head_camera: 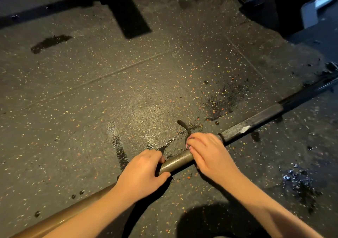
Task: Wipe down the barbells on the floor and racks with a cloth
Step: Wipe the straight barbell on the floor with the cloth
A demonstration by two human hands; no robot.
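A long barbell [178, 161] lies on the speckled rubber floor, running from lower left to upper right. Its knurled shaft looks bronze near me and darker grey further right [256, 121], with a white smear on it. My left hand [141, 173] is wrapped around the shaft. My right hand [210, 152] lies over the bar just to the right, fingers curled on it. No cloth shows in either hand. The smooth bronze sleeve [60, 217] runs off the lower left, partly behind my left forearm.
Wet dark patches [225, 98] and streaks [118, 146] mark the floor beyond the bar and at right [300, 184]. Dark equipment bases [128, 9] stand at the top. A grey-white object [314, 9] sits in the top right corner.
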